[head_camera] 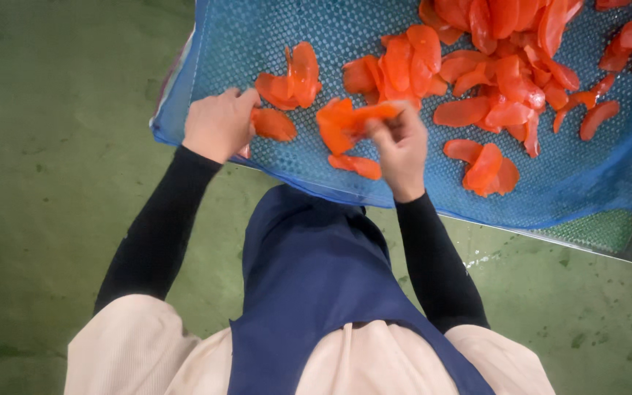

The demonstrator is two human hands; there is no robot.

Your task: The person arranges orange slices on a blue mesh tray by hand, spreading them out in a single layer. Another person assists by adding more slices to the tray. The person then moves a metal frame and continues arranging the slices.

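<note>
**Orange slices on the blue mesh, some spread and many still heaped**

Orange, glossy fruit slices cover much of a blue mesh sheet (257, 44) that lies over a tray with a metal grid (608, 232) showing at its lower right edge. The floor (53, 146) below is green.

The left hand (217, 124) rests near the lower left edge of the mesh. Its fingers are curled and pressed on one single slice (273, 124), which lies flat just beside the knuckles. The right hand (401, 146) is raised a little over the mesh, and its fingers pinch a folded slice (345, 121) between thumb and fingertips. One more flat slice (356, 166) lies just under this hand.

About the progress, as I judge it: near the hands, some slices already lie alone or in small groups, with bare mesh between them. Further up and to the right, a thick heap (499, 58) has many slices overlapping and stuck together, so this part looks not yet separated. The larger share of the work seems to remain.

The person wears black sleeves (159, 227) and a dark blue apron (316, 278).
</note>
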